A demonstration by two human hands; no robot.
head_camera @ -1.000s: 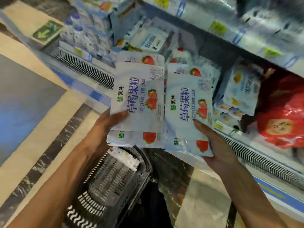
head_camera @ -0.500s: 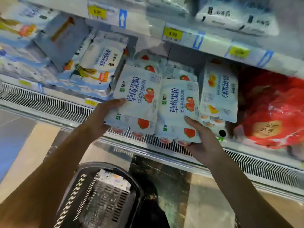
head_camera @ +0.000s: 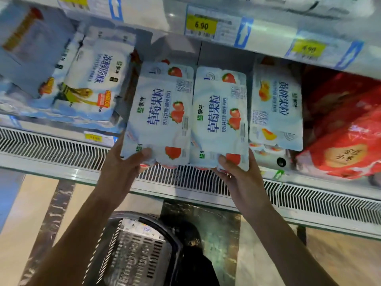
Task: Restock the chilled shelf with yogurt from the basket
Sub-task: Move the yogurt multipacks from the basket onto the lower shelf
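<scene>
At shelf edge, two hands (head_camera: 121,172) (head_camera: 242,178) each gripping one strawberry yogurt pack (head_camera: 160,114) (head_camera: 221,120), side by side.

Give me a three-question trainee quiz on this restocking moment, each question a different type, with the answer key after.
1. True or false: the left hand and the right hand each hold a strawberry yogurt pack.
2. Multiple choice: what sits directly to the right of the right strawberry pack on the shelf?
A. a red bag
B. a yogurt pack with yellow fruit
C. a milk bottle
3. Fill in: the yellow price tag on the shelf edge above the left strawberry pack reads ____.

Key
1. True
2. B
3. 6.90
</scene>
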